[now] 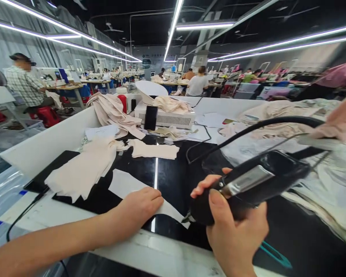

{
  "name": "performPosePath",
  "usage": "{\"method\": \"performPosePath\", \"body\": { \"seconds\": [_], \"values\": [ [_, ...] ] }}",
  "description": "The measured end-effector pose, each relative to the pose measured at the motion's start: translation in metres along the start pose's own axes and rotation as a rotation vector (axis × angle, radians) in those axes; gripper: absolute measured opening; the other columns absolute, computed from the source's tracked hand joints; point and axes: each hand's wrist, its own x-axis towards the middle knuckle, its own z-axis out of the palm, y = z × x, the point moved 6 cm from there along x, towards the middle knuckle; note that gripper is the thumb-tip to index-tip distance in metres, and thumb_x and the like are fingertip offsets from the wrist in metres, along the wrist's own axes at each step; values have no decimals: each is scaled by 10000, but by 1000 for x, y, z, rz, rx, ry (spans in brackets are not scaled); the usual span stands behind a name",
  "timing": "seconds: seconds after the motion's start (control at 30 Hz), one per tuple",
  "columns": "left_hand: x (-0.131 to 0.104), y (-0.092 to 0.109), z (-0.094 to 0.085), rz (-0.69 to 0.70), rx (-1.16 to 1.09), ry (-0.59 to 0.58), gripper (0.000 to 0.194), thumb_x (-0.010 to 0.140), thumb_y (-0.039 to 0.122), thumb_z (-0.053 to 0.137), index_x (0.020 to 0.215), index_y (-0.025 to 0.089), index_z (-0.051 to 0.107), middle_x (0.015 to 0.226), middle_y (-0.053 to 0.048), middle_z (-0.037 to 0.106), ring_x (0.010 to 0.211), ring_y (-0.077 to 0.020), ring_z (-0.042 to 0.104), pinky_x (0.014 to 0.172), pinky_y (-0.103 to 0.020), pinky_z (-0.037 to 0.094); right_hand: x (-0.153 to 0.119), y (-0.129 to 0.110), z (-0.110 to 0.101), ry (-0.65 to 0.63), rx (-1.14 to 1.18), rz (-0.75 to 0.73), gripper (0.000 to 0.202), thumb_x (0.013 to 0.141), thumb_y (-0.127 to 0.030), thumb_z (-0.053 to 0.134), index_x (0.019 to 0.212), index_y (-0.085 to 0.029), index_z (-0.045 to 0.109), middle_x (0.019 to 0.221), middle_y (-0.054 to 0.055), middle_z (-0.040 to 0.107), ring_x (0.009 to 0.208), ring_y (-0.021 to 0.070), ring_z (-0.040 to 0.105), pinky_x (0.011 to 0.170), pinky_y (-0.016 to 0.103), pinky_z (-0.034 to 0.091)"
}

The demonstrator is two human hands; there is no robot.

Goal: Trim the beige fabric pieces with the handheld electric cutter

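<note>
My left hand (141, 207) rests on a white cut piece (123, 184) on the glossy black tabletop (178, 169), its fingers curled together and pressing down. Whether the piece is fabric or paper I cannot tell. In my right hand (236, 234) is a black corded electric cutter (248, 184), with fingers and thumb wrapped around its body. The cutter's small metal tip is at the piece's near right corner; contact is unclear. Left of the piece lies a fanned stack of cream fabric pieces (80, 165). Another cream stack (154, 150) lies beyond it.
Another person's blurred hand (340, 121) reaches in at the right, near the cutter's cable (256, 125). Fabric heaps (276, 115) cover the right side. A phone (150, 118) stands before a white vented box (168, 118). A teal strip-shaped object (276, 256) lies near the front edge.
</note>
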Motion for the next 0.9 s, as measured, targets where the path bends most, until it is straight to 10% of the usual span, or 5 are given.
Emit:
{"method": "performPosePath", "body": {
  "seconds": [0.73,0.9],
  "values": [
    [13,26,3,152,327,33,232,1161,-11,734,1335,123,808,1237,-142,857,1136,-299,848,1063,-372,699,-1,1,-9,-15,-17,49,503,919,-508,1164,1241,-288,845,904,-12,834,703,217,782,654,379,740],
    [9,34,15,129,352,141,472,1264,523,883,1537,148,793,1416,-229,893,1315,-365,887,1188,-444,702,-2,-5,-5,-38,-31,64,524,917,-555,1161,1239,-300,837,889,-17,831,688,222,786,633,380,739]
  ]
}}
